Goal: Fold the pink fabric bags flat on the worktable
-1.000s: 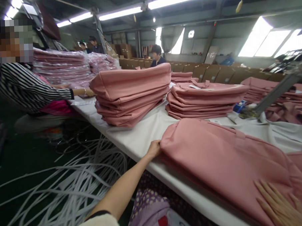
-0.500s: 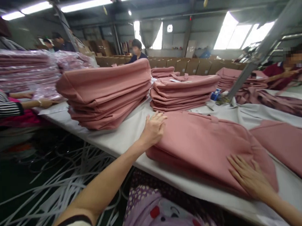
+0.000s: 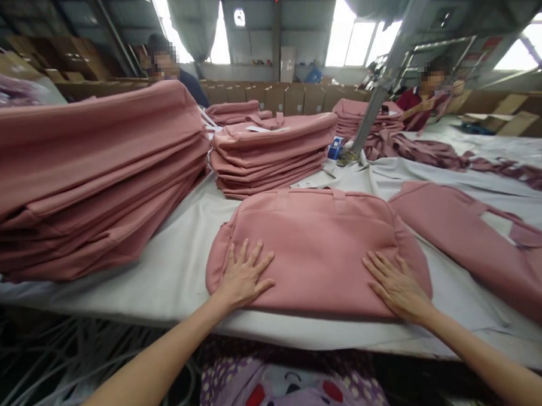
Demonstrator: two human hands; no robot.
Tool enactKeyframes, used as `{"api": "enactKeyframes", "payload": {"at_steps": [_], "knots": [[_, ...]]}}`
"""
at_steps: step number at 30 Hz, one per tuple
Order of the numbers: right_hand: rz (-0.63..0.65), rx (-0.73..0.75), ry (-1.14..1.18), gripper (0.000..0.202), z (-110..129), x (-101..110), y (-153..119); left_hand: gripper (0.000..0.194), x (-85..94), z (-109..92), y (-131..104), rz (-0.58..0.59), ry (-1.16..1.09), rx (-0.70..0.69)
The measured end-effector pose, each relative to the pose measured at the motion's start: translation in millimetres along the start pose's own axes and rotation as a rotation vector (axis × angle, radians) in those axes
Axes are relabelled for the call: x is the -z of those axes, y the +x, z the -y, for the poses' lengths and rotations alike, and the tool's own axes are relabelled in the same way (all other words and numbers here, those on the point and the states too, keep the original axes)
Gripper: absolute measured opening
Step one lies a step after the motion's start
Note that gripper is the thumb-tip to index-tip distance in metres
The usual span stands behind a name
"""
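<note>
A pink fabric bag (image 3: 315,249) lies flat near the front edge of the white-covered table (image 3: 179,273), its handles toward the far side. The left hand (image 3: 245,277) rests on its near left corner and the right hand (image 3: 395,284) on its near right corner, both palm-down with fingers spread and gripping nothing, seemingly to press the bag smooth. A tall stack of pink bags (image 3: 85,181) sits at the left edge, a smaller stack (image 3: 271,155) behind, and another pink piece (image 3: 470,242) lies to the right
</note>
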State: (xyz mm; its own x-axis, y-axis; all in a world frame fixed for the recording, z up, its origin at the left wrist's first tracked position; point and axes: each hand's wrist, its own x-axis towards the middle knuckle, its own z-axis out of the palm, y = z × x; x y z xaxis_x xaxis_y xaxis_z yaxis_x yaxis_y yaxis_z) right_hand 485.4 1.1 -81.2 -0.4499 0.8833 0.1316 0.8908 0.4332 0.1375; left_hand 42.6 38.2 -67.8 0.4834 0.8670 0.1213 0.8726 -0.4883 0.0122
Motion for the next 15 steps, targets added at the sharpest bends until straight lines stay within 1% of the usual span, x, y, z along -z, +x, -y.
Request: {"api": "enactKeyframes", "payload": {"at_steps": [3, 5, 6, 7, 8, 9, 10, 11, 12, 13, 14, 15], "knots": [[0.025, -0.043, 0.049, 0.05, -5.2, -5.8, 5.1, 0.064, -1.5, 1.2, 6.1, 0.009, -0.006, -0.004], [-0.009, -0.067, 0.108, 0.047, -9.0, -8.5, 5.4, 0.061, 2.2, 2.1, 9.8, 0.028, -0.014, -0.005], [-0.071, -0.091, 0.135, 0.046, -10.5, -9.0, 4.3, 0.059, 6.0, 2.7, 11.0, 0.042, -0.017, -0.011], [-0.16, -0.134, 0.154, 0.046, -11.5, -8.8, 2.6, 0.055, 11.0, 3.5, 11.6, 0.05, -0.016, -0.02], [-0.267, -0.212, 0.163, 0.047, -12.2, -7.9, 0.4, 0.052, 17.1, 5.0, 11.4, 0.042, -0.007, -0.024], [-0.375, -0.329, 0.164, 0.049, -12.7, -6.4, -2.0, 0.049, 23.6, 7.6, 10.7, 0.007, 0.011, -0.011], [-0.46, -0.481, 0.172, 0.056, -13.2, -4.6, -4.3, 0.048, 29.9, 11.7, 9.3, -0.05, 0.031, 0.03], [-0.493, -0.653, 0.2, 0.067, -14.0, -2.7, -6.5, 0.05, 35.1, 17.7, 7.6, -0.116, 0.038, 0.105], [-0.474, -0.818, 0.252, 0.08, -15.4, -1.0, -8.2, 0.055, 38.6, 25.3, 5.7, -0.17, 0.011, 0.212], [-0.421, -0.951, 0.32, 0.091, -17.4, 0.4, -9.5, 0.064, 39.9, 34.4, 4.0, -0.189, -0.064, 0.334], [-0.358, -1.036, 0.392, 0.098, -20.0, 1.4, -10.2, 0.077, 39.0, 44.2, 2.6, -0.169, -0.189, 0.458], [-0.3, -1.074, 0.454, 0.099, -22.9, 2.0, -10.3, 0.09, 36.3, 54.0, 1.7, -0.122, -0.337, 0.565]]}}
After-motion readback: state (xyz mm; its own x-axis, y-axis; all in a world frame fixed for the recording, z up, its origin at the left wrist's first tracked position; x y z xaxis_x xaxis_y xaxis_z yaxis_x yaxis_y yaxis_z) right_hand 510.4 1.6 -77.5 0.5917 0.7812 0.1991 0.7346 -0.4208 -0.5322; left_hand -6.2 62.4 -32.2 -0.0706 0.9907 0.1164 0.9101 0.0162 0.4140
